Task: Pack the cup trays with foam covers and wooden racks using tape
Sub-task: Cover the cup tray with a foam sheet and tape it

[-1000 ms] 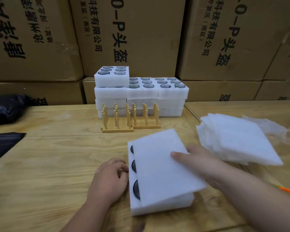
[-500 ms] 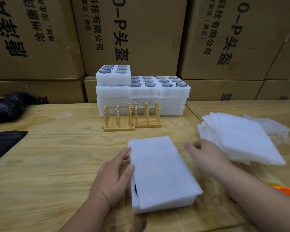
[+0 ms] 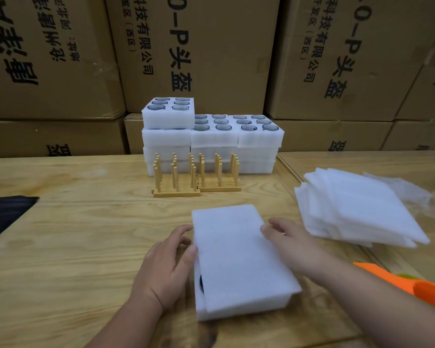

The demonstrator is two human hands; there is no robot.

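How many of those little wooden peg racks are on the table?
2. The left rack stands in front of the stacked cup trays; the right rack is beside it, touching. Others may be hidden behind the stack.

We see a wooden table [image 3: 73, 247] carrying: covered cup tray [image 3: 239, 307], stacked cup trays [image 3: 211, 144], two wooden racks [image 3: 196, 182], foam sheet pile [image 3: 357, 207], black bag [image 3: 3, 212], orange tool [image 3: 407, 282].
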